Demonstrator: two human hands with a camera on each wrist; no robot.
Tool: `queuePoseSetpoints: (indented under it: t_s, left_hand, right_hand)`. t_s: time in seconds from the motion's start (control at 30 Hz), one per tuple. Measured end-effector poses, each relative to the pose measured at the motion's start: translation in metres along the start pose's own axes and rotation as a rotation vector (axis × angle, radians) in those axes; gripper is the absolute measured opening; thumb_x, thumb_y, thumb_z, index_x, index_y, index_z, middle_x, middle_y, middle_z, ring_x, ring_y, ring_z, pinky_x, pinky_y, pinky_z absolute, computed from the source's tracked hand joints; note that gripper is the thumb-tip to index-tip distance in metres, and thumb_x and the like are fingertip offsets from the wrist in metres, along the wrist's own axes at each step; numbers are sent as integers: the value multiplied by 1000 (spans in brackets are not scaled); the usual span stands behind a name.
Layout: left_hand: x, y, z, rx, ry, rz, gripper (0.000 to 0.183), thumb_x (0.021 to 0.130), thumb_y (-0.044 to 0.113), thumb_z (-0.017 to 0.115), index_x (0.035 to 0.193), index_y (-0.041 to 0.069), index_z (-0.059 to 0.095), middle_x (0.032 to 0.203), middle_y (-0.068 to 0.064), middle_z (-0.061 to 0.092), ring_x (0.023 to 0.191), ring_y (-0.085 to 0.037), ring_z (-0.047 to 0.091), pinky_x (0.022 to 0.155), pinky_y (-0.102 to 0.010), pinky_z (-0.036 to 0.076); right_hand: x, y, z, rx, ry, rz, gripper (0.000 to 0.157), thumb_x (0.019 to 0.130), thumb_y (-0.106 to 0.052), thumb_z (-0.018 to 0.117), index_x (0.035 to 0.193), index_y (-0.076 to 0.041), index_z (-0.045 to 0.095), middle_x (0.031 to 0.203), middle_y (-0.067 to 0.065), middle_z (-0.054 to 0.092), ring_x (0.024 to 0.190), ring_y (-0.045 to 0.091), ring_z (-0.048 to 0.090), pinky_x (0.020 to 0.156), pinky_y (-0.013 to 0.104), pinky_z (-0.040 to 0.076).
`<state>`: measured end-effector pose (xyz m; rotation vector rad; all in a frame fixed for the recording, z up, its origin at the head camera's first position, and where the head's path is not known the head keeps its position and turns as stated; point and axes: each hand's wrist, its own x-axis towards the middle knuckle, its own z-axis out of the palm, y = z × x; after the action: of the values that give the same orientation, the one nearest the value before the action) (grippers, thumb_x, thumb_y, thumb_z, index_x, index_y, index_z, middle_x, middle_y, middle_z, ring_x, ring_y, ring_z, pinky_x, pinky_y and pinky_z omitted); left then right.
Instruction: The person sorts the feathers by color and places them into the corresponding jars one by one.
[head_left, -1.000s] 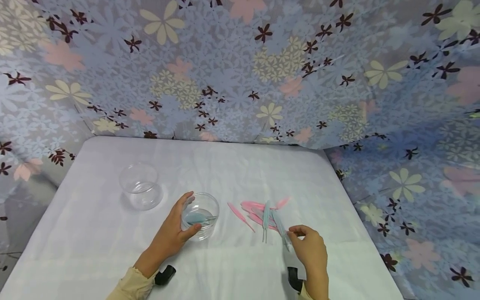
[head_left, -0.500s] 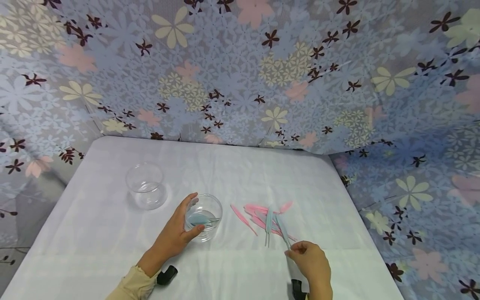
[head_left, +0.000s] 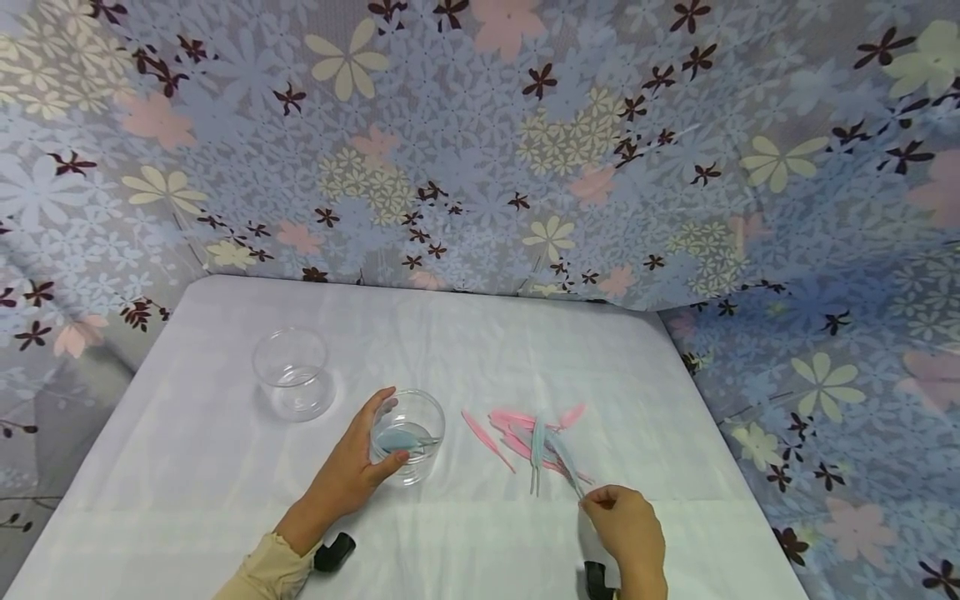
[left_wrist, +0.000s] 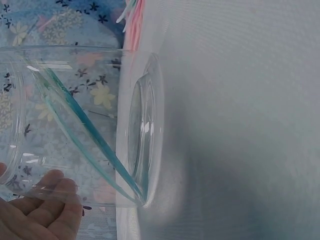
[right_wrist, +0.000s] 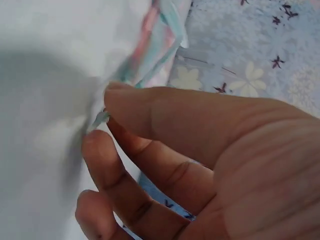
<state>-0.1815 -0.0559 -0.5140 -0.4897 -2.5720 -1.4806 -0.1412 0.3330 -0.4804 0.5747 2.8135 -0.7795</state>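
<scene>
Basically, your R grip (head_left: 626,527) has the thin end of a blue feather-like piece (head_left: 567,461) pinched btw thumb & fingertips, at the near right of the pile; your L grip (head_left: 356,468) is wrapped round the side of a clear cup (head_left: 415,477), which looks upright on the white desk (head_left: 450,542) w/ blue bits (head_left: 397,438) inside (count unclear). Main risk, I'd judge: the held piece's far end seems to overlap the pink pieces (head_left: 507,417) & lies just beside a pale blue piece (head_left: 537,442), so a quick lift could drag those along. Also, its end is thin, so a loose pinch could let it slip or twist. The cup looks smooth; a bump on its rim could tip it. Room-wise: only a narrow strip of bare cloth btw cup & the leftmost pink piece (head_left: 488,441), so keep sideways moves high. More space on the R before the desk's right edge; far edge, by the floral curtain (head_left: 465,167), is well off; near edge's out of view. Second cup (head_left: 300,407) sits far left of yours, apart.
</scene>
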Motion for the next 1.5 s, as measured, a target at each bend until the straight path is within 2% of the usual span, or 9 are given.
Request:
queuePoseSetpoints:
  t_s: [0.13, 0.27, 0.37, 0.47, 0.63, 0.77, 0.87, 1.3, 1.5]
  left_hand:
    - [0, 1, 1, 7, -4, 2, 86, 90, 33, 73, 158, 27, 21, 151, -12, 46, 139, -35, 44, 109, -61, 36]
    - [0, 1, 2, 11, -5, -1, 85, 91, 34, 72, 158, 27, 21, 152, -12, 46, 139, -35, 44, 109, -61, 36]
    - [0, 1, 2, 17, -4, 9, 85, 91, 34, 72, 159, 26, 21, 152, -12, 46, 139, -36, 44, 108, -61, 37]
    - [0, 0, 2, 18, 3, 27, 85, 91, 37, 71, 159, 25, 21, 152, -13, 47, 138, -36, 45, 107, -62, 37]
    - [0, -1, 3, 3, 4, 17, 85, 91, 36, 72, 159, 28, 21, 152, -11, 47, 139, -35, 45, 107, -62, 37]
    - [0, -1, 4, -3, -6, -1, 85, 91, 34, 72, 159, 30, 21, 152, -10, 46, 139, -35, 44, 108, -62, 36]
    - [-1, -2, 4, 0, 5, 10, 84, 92, 40, 70, 159, 29, 21, 151, -11, 47, 138, -37, 45, 107, -64, 37]
    - [-2, -2, 1, 8, 9, -12, 85, 90, 30, 72, 158, 32, 21, 151, -10, 47, 134, -34, 49, 104, -60, 41]
    - [-1, -4, 2, -6, 1, 13, 86, 91, 33, 71, 159, 33, 19, 151, -9, 47, 136, -32, 48, 104, -60, 40]
  right_hand:
    - [-6, 0, -17, 12, 65, -4, 21, 91, -29, 71, 96, -9, 77, 89, 6, 75, 70, 19, 65, 55, 35, 48]
    - [-14, -9, -34, 50, 237, -66, 27, 94, -37, 70, 101, -12, 77, 97, 9, 76, 71, 18, 66, 53, 32, 47]
    - [-18, -28, -41, 162, 379, -175, 22, 93, -36, 72, 99, -16, 78, 95, 5, 76, 67, 14, 63, 50, 29, 46]
    - [-18, -53, -42, 316, 432, -358, 13, 93, -29, 74, 96, -18, 79, 91, -1, 75, 61, 12, 58, 48, 27, 44]
    - [-14, -94, -28, 495, 295, -633, 5, 92, -20, 75, 93, -22, 79, 86, -7, 70, 55, 12, 50, 48, 25, 41]
    - [-12, -120, -14, 524, 141, -769, 10, 92, -19, 75, 93, -28, 79, 85, -9, 68, 57, 12, 50, 52, 26, 43]
    - [-11, -136, -6, 516, 53, -844, 7, 92, -20, 76, 95, -25, 80, 84, -10, 67, 61, 12, 53, 55, 27, 45]
    - [-1, -186, 36, 324, -76, -971, 5, 90, -15, 76, 91, -16, 81, 80, -16, 64, 63, 7, 49, 57, 23, 44]
    - [4, -200, 56, 314, -68, -1026, 6, 91, -15, 75, 91, -15, 81, 79, -14, 65, 65, 8, 51, 60, 22, 44]
